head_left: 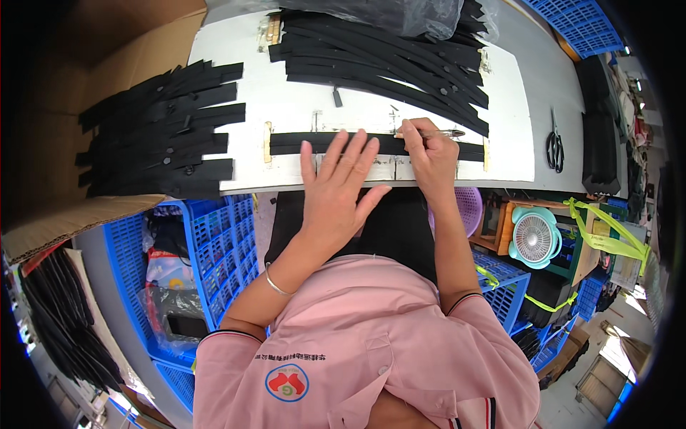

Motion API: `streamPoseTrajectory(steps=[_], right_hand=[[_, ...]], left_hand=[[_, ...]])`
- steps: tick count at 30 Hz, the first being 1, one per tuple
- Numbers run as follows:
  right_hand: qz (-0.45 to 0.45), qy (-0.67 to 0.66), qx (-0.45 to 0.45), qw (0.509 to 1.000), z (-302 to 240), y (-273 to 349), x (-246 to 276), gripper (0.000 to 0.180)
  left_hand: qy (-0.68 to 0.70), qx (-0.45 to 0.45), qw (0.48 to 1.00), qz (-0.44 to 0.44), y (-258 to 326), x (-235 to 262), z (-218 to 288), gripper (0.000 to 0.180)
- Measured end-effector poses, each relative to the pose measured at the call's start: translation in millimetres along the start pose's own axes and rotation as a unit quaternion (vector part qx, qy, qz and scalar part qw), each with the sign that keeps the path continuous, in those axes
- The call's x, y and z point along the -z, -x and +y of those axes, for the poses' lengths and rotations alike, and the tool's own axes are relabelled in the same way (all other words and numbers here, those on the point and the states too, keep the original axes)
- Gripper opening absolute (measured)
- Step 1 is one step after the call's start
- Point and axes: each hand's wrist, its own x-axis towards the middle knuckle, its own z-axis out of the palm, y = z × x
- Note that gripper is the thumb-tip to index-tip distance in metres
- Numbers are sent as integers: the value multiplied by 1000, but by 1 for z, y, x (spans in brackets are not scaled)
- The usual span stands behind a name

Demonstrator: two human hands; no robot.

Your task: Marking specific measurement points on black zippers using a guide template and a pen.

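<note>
A long black strap [293, 143] lies flat along the front of a white board [286, 104], between two tan stops. My left hand [336, 182] presses down on it with the fingers spread. My right hand [429, 154] rests on the same strap further right and grips a thin pen [437, 133], tip pointing right. A pile of black straps [161, 132] sits at the board's left end. Another heap of black straps [386, 61] lies at the back, partly under a clear plastic bag [400, 14].
Black scissors [555, 146] lie on the grey table to the right. A brown cardboard box [78, 86] stands at left. Blue plastic crates [221, 243] sit below the table edge, with a purple basket [468, 207] and a small teal fan [534, 237] at lower right.
</note>
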Motion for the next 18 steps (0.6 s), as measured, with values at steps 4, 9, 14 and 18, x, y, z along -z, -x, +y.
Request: streamPoseTrajectory(steps=[4, 9, 14, 18], right_hand=[[7, 37, 41, 998, 2, 0, 0, 21], [-11, 0, 10, 1000, 1, 1, 4, 22], [-48, -13, 29, 998, 10, 4, 7, 22], [-19, -15, 64, 998, 15, 3, 2, 19]], left_hand=[[3, 7, 1000, -19, -2, -8, 2, 59], [-10, 12, 1000, -8, -2, -9, 2, 54], [-16, 11, 1000, -7, -2, -10, 3, 53], [-22, 15, 1000, -9, -3, -10, 3, 52]])
